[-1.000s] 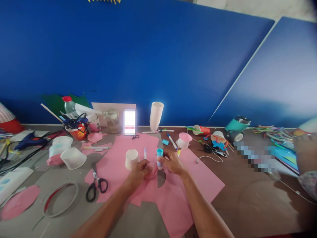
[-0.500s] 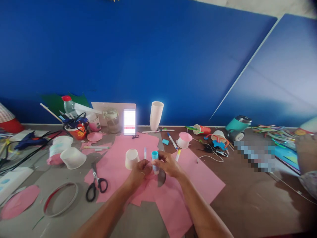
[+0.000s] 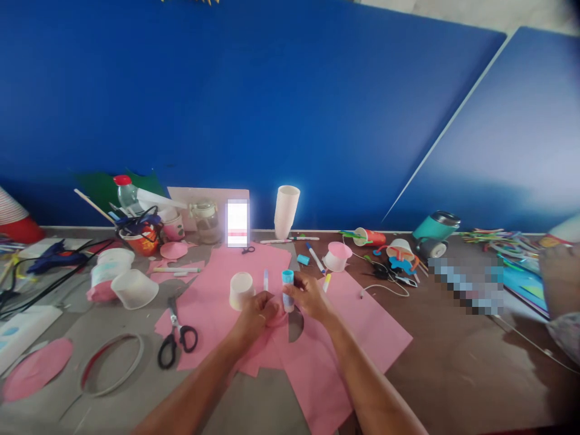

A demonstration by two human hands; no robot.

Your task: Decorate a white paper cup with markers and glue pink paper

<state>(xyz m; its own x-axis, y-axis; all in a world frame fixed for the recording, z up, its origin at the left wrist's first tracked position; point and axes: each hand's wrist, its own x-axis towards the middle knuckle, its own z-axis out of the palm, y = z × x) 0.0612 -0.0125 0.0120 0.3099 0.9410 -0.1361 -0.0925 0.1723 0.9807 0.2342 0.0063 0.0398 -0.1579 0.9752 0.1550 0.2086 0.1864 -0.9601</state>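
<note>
My right hand (image 3: 312,295) is closed around a glue stick (image 3: 288,296), held upright with its turquoise end on top. Its lower end is at a small pink paper piece (image 3: 276,319), pinched in my left hand (image 3: 254,313). Whether the glue touches the paper, I cannot tell. Just behind my left hand stands a white paper cup (image 3: 241,290), upside down. Larger pink paper sheets (image 3: 353,326) lie beneath both hands. A pale marker (image 3: 266,280) is between the cup and the glue stick.
Black-handled scissors (image 3: 174,335) and a tape roll (image 3: 111,365) lie on the left. Farther back are a lit phone (image 3: 237,223), a stack of white cups (image 3: 286,211) and a pink-topped cup (image 3: 338,257). Another person's hand (image 3: 562,281) rests at the far right.
My right hand has moved the glue stick slightly to the right and up across the pink piece. My left hand has stayed nearly still, holding the paper.
</note>
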